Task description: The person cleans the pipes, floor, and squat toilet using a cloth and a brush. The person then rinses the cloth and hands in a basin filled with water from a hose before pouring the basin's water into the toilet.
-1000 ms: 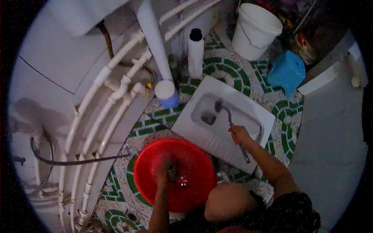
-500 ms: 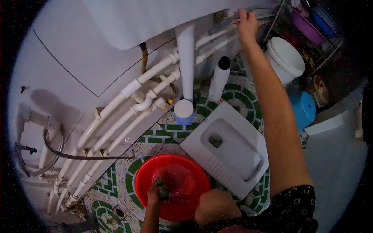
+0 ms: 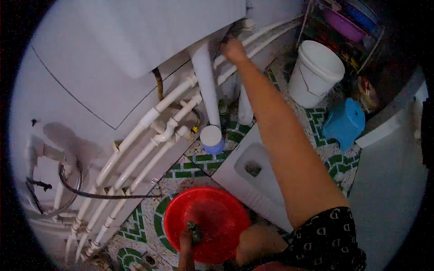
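Note:
My left hand reaches into a red basin on the floor. Its fingers close round a small dark green, mottled lump whose kind I cannot make out. My right arm stretches forward across the squat toilet. At its end, my right hand is curled beside a dark patch under the edge of the white washbasin, near the wall pipes. Whatever its fingers grip is hidden. Part of a white bottle shows behind that forearm.
White pipes run along the wall, with a metal hose crossing them. A lidded blue-and-white container stands by the drainpipe. To the right are a white bucket, a blue stool and a rack holding a purple basin.
My right hand has moved left and down, from the wall to beneath the washbasin edge. The camera view has shifted slightly. My left hand still holds the dark green lump in the red basin.

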`<act>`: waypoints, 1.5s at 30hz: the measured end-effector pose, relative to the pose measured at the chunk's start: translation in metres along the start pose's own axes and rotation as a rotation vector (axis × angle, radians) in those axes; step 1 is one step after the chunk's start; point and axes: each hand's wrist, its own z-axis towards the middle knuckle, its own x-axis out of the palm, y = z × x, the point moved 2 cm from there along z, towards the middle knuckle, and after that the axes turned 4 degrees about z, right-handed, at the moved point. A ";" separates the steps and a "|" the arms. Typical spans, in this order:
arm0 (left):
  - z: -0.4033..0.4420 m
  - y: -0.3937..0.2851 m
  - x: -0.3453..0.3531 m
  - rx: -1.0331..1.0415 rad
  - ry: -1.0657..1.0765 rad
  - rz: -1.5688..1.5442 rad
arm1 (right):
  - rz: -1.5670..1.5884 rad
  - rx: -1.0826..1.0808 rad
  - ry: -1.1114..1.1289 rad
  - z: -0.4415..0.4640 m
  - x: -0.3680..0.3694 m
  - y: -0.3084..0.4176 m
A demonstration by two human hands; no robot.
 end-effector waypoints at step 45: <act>0.062 0.028 -0.075 0.070 0.139 0.014 | 0.786 0.202 1.349 -0.653 0.039 0.348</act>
